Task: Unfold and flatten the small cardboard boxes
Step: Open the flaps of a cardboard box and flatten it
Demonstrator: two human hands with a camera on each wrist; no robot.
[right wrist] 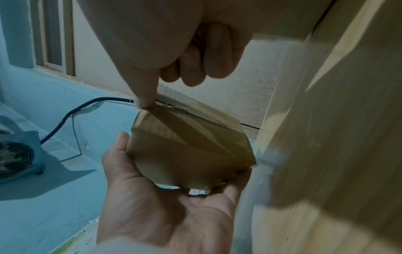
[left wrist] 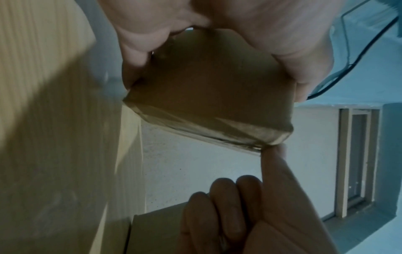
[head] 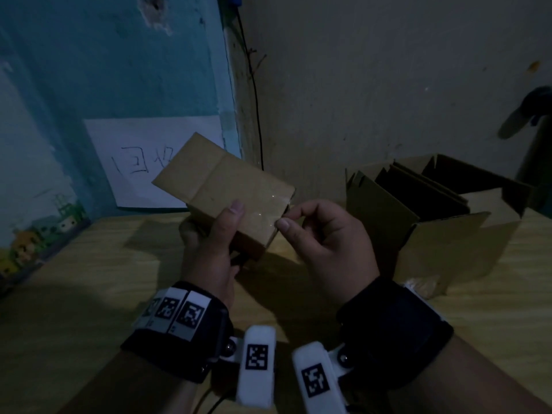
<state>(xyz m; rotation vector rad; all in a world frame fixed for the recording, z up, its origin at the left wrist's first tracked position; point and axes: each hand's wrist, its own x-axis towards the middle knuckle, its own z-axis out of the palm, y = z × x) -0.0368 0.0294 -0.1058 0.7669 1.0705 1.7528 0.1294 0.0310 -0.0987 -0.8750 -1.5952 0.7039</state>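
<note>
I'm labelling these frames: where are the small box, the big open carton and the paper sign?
small box (head: 239,186), head view, top face.
carton (head: 379,204), head view, near wall.
sign (head: 140,138), head view, blank upper area.

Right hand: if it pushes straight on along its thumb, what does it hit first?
Probably the small cardboard box: the right hand already has its thumb tip at the box's taped corner, with the left hand gripping the box. Depth beyond is unclear.

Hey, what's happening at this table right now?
A person is working on a small cardboard box, held above a wooden table. The left hand grips it from below, thumb on top. The right hand picks at clear tape at the box's corner with thumb and fingertip. The box is still closed and taped. A larger open carton holding flat cardboard pieces stands to the right.
</note>
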